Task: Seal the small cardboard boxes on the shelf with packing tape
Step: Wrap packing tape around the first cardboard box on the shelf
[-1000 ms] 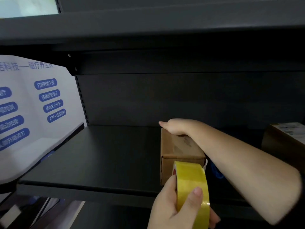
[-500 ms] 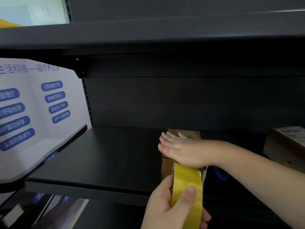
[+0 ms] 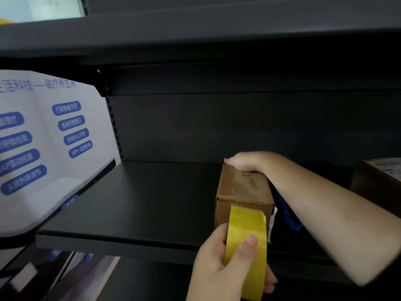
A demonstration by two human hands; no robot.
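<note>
A small brown cardboard box (image 3: 243, 187) stands near the front of the dark shelf (image 3: 141, 203), a strip of clear tape running along its top. My right hand (image 3: 247, 162) curls over the box's far top edge and holds it. In front of the box, my left hand (image 3: 219, 263) grips a yellow roll of packing tape (image 3: 247, 242) upright, thumb on its outer face. The roll's top edge sits against the box's front face; the tape's free end is not clear.
A second cardboard box (image 3: 377, 181) with a white label sits on the shelf at the far right. Something blue (image 3: 288, 216) lies behind the small box. A white sign with blue labels (image 3: 43, 148) stands left of the shelf. Another shelf board (image 3: 195, 29) hangs overhead.
My right hand slid from flat on the front of the box's top back to its far edge, uncovering the top. The tape roll stays in my left hand at the box's front.
</note>
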